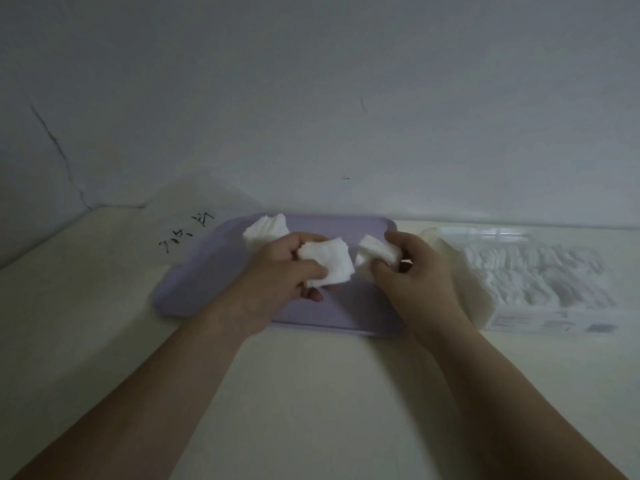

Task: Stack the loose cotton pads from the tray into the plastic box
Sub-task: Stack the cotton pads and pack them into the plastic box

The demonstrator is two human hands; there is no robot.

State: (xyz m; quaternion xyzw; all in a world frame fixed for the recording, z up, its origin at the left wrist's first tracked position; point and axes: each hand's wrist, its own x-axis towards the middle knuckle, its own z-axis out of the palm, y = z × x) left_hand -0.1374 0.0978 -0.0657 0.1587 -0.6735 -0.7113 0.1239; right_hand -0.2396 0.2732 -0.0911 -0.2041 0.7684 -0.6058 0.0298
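Your left hand [287, 268] is curled round a small bundle of cotton pads [329, 265], thumb across its near edge. Your right hand [415, 275] pinches a second stack of pads [375, 252] between thumb and bent fingers. Both bundles are over the lilac tray [207, 275], close together but apart. A loose pile of pads [266, 228] lies on the tray at 11 o'clock from your left hand. The clear plastic box [540, 285], already holding pads, sits on the table at 3 o'clock from your right hand.
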